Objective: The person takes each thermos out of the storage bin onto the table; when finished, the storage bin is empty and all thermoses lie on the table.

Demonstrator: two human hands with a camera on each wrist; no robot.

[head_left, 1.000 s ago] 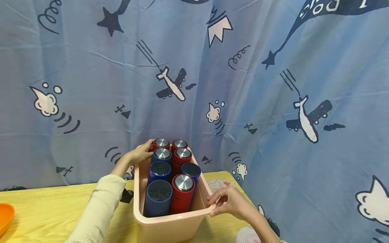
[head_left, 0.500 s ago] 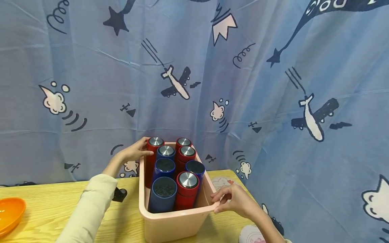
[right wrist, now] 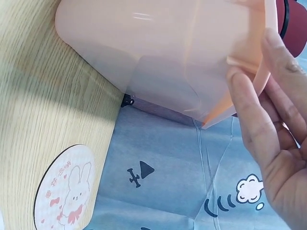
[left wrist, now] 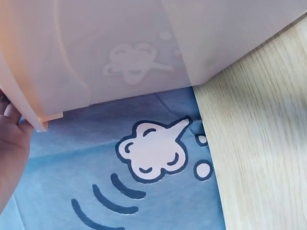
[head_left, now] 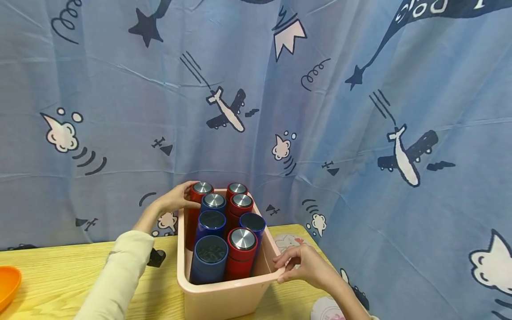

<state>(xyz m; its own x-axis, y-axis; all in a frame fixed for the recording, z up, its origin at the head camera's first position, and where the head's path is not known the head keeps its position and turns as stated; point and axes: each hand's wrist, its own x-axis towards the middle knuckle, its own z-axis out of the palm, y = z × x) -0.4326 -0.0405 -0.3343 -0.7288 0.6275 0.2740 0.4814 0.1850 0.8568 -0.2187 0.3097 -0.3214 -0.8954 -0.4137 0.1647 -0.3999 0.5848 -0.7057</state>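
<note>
A pale pink plastic bin (head_left: pixel 224 291) holds several upright thermos bottles in red and blue. My left hand (head_left: pixel 176 198) reaches over its far left corner and grips a red thermos (head_left: pixel 193 226) near the silver-topped lid, thumb on the near side. The left wrist view shows only part of that hand (left wrist: pixel 12 148) beside the bin's rim; the thermos is hidden there. At the near right corner, my right hand (head_left: pixel 302 266) pinches the rim between thumb and fingers, as the right wrist view confirms. Closest to me stand a blue thermos (head_left: pixel 209 264) and a red thermos (head_left: pixel 240 260).
An orange bowl (head_left: pixel 7 284) sits at the left on the yellow wooden table (head_left: pixel 60 275). Round rabbit-print coasters, one (right wrist: pixel 67 191) plain in the right wrist view, lie right of the bin. A printed blue curtain (head_left: pixel 128 111) hangs behind and to the right.
The gripped red thermos has shifted left against the bin's left wall, my left hand moving with it. My right hand keeps its pinch on the rim. The head view swayed and came back.
</note>
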